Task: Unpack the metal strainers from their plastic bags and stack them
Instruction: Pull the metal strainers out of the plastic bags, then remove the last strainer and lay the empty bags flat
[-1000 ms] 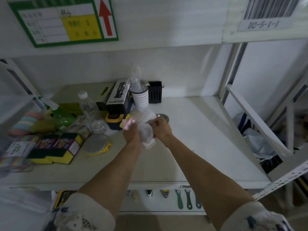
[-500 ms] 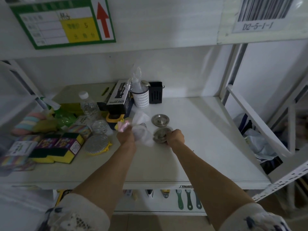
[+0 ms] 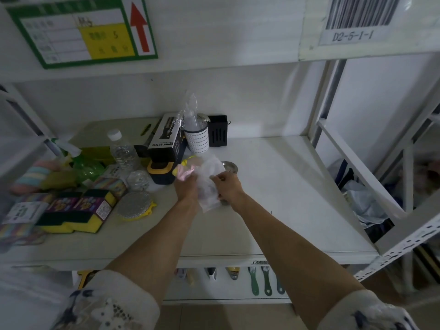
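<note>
Both hands, left hand [image 3: 187, 186] and right hand [image 3: 228, 186], grip a clear plastic bag [image 3: 208, 184]. Black box [image 3: 164, 141] reads "SPRAY BOTTLE"; white shelf [image 3: 285, 186] open rightward.

Stockroom or warehouse picking area. White slotted-angle metal shelving [image 3: 404, 236], bare board shelf [image 3: 285, 186]. Above grip: barcode location label [image 3: 359, 15] reading D2-5-1-1, green-framed stock card [image 3: 78, 32] with red arrow. Left of grip: packaged household goods crowded together — sponge packs [image 3: 73, 210], scourer [image 3: 134, 206], water bottle [image 3: 121, 148], boxed spray bottle [image 3: 166, 139]. Behind grip: perforated white holder [image 3: 197, 141], black holder [image 3: 217, 134]. Below grip, on lower level: green-handled utensils [image 3: 259, 279] in row. Right of grip, beyond shelf frame: heap of bags [image 3: 362, 206].
</note>
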